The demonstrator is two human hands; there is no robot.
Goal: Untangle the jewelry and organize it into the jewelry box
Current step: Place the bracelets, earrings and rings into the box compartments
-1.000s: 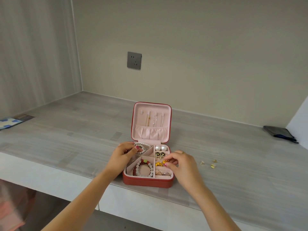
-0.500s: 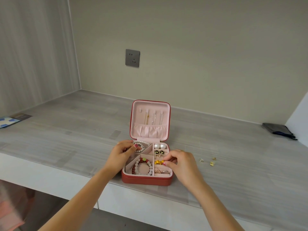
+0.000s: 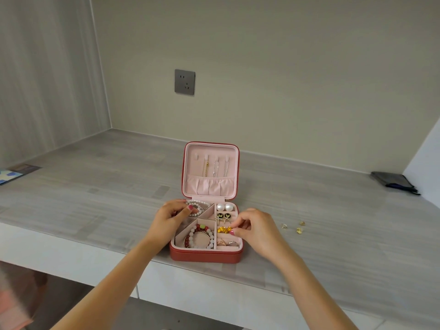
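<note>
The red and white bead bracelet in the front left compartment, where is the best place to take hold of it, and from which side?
Probably from straight above. The bead bracelet lies flat as an open ring with the compartment walls of the jewelry box close around it, so a sideways approach is blocked. Pinch one arc of beads, one fingertip inside the ring and one outside, then lift.

No readable text is showing anywhere right now: the open jewelry box (image 3: 206,256) is carrying no brand or label on its red shell or pink lining, the grey wall socket (image 3: 184,82) is showing only its pin holes, the blue-and-white card (image 3: 9,176) at the far left edge is showing a pattern too small to read, and the dark pouch (image 3: 394,182) at the right is bearing no legible mark
</note>
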